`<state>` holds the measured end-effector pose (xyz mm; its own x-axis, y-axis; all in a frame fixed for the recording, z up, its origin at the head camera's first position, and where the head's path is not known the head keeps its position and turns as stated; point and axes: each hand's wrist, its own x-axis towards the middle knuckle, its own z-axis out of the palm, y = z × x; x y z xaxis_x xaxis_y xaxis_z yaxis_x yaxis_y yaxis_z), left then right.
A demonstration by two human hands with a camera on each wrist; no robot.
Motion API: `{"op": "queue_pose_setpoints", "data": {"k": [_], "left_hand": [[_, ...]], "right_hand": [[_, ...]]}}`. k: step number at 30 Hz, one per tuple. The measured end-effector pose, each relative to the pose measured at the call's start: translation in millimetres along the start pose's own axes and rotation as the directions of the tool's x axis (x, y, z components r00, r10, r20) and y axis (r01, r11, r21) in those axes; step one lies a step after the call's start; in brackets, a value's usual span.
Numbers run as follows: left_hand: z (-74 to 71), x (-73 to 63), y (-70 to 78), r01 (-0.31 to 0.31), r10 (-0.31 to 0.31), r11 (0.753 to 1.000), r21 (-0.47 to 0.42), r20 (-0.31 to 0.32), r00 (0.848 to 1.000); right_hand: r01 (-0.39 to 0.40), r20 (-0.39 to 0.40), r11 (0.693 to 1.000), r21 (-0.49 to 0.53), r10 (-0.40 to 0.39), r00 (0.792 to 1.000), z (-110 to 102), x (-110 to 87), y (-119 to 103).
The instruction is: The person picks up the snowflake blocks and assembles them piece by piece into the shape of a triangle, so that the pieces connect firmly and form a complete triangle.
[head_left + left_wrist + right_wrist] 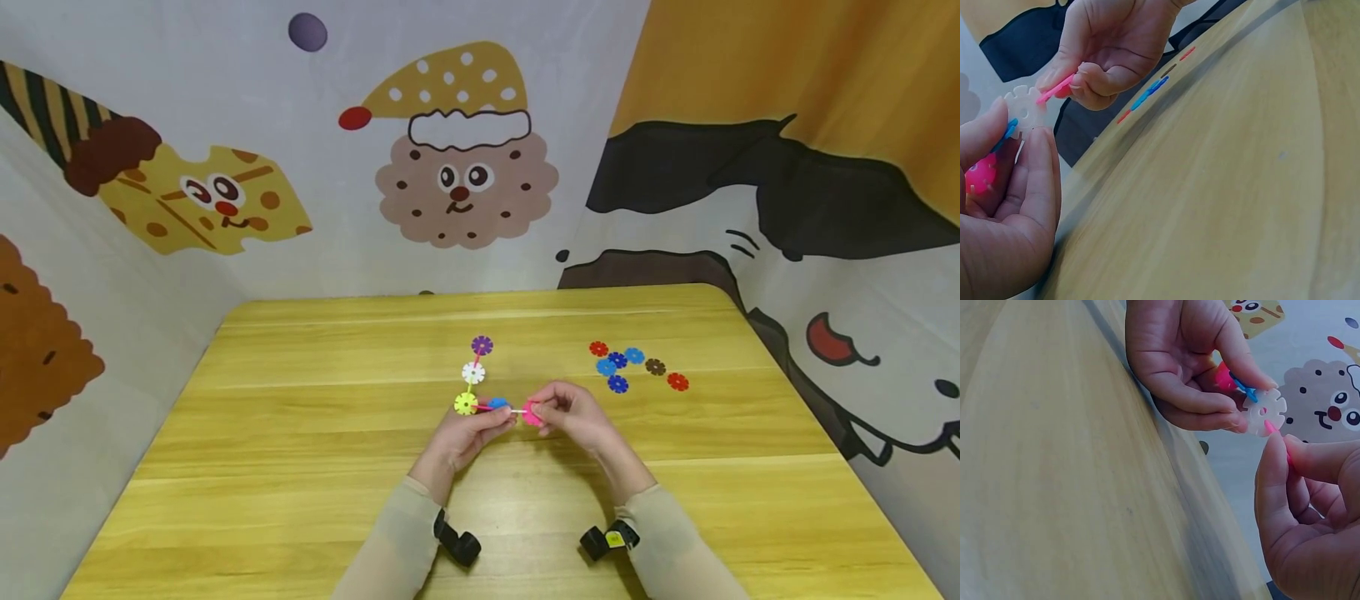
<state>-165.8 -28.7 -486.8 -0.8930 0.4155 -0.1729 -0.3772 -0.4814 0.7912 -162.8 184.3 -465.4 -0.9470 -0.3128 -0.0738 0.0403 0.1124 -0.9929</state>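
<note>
My left hand (459, 435) pinches a chain of interlocking notched plastic discs. From its far end the chain runs through a purple disc (482, 345), a white one (473, 372) and a yellow one (466, 403), with thin edge-on discs linking them. It continues to a blue disc (498, 403) and a translucent white disc (1264, 412) at the near end, by my left fingertips. Between thumb and fingers, my right hand (583, 419) holds a bright pink disc (532, 413). In both wrist views the pink disc's edge meets the white disc's rim; how deep it sits is unclear.
Several loose discs lie flat on the wooden table (285, 417) beyond my right hand: a red disc (678, 382), a brown disc (656, 367), a dark blue disc (618, 384) and others. A cartoon-printed curtain (337, 217) hangs behind the table.
</note>
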Motion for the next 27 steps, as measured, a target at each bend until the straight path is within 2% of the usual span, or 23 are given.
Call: {"op": "queue_pose_setpoints", "data": {"k": [11, 20, 27], "left_hand": [[-1.1, 0.3, 1.0, -0.012, 0.012, 1.0, 0.01, 0.033, 0.999], [-5.7, 3.7, 3.9, -0.027, 0.024, 0.999, 0.041, 0.083, 0.996], [-5.6, 4.3, 4.3, -0.019, 0.016, 0.999, 0.045, 0.056, 0.998]], "right_hand": [[-0.015, -0.071, 1.0, -0.019, 0.013, 0.997, 9.6, -0.5, -1.4], [0.02, -0.015, 0.999, 0.038, -0.02, 1.0, 7.0, 1.4, 0.7], [0.022, -0.013, 0.999, 0.05, -0.021, 1.0, 7.0, 1.7, 1.0]]}}
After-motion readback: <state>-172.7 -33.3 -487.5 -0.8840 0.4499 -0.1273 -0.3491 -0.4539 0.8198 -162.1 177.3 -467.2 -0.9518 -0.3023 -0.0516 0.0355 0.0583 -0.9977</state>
